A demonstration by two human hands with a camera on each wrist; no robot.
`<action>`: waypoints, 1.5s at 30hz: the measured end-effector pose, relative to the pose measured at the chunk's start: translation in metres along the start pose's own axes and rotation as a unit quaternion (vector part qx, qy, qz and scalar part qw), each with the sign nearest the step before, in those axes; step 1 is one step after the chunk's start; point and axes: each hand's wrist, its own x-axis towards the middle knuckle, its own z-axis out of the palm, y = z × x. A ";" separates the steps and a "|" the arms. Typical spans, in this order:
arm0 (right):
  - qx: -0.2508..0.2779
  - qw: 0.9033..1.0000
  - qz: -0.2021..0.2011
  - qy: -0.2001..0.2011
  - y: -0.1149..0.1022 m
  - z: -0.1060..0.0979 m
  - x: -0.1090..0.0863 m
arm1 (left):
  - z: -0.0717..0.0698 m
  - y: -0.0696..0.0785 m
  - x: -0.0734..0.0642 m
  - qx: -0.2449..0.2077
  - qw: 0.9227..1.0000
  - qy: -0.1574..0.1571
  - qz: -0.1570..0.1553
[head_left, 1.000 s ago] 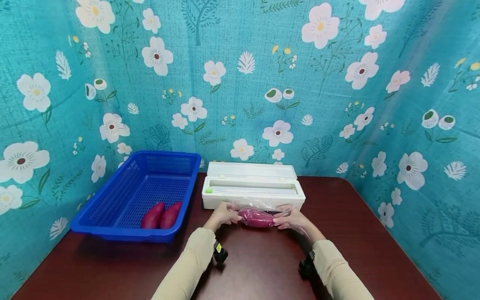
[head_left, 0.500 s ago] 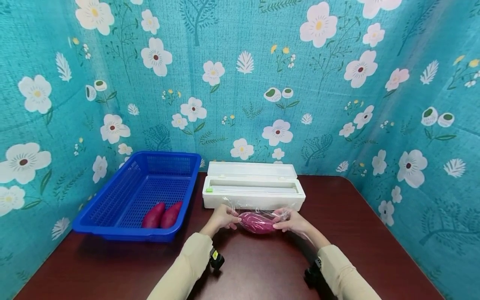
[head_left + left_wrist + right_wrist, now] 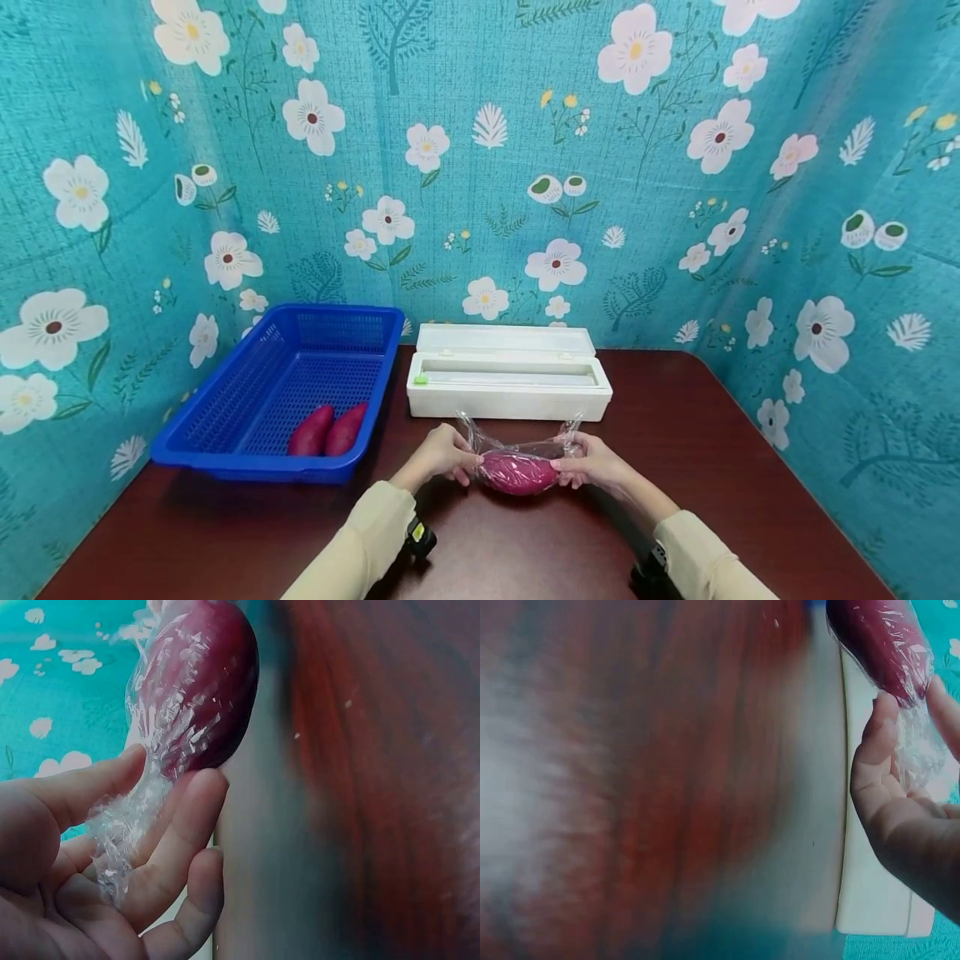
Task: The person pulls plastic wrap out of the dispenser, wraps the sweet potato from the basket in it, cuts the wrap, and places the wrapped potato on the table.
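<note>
A purple-red sweet potato [image 3: 517,473], wrapped in clear cling film, hangs between the two hands over the table in the head view. My left hand [image 3: 441,456] pinches the bunched film at its left end. In the left wrist view the gathered film [image 3: 124,832] runs between thumb and fingers, right beside the sweet potato [image 3: 202,682]. At the other end my right hand [image 3: 596,464] pinches the film, and the right wrist view shows that film tail [image 3: 916,750] between its fingers. Loose film edges stick up above both hands.
Behind the hands stands a white cling film box [image 3: 510,406], its lid raised and a roll inside. To the left, a blue plastic basket [image 3: 247,468] holds two unwrapped sweet potatoes [image 3: 310,432]. Flowered turquoise cloth [image 3: 480,167] walls the dark wooden table [image 3: 525,558].
Both hands have drawn the sweet potato toward the person, away from the white box. The film ends now look more gathered and stand up beside the hands.
</note>
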 end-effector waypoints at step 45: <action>-0.475 0.861 -0.180 0.007 -0.019 0.020 -0.012 | 0.021 0.004 0.000 0.435 0.859 -0.012 0.269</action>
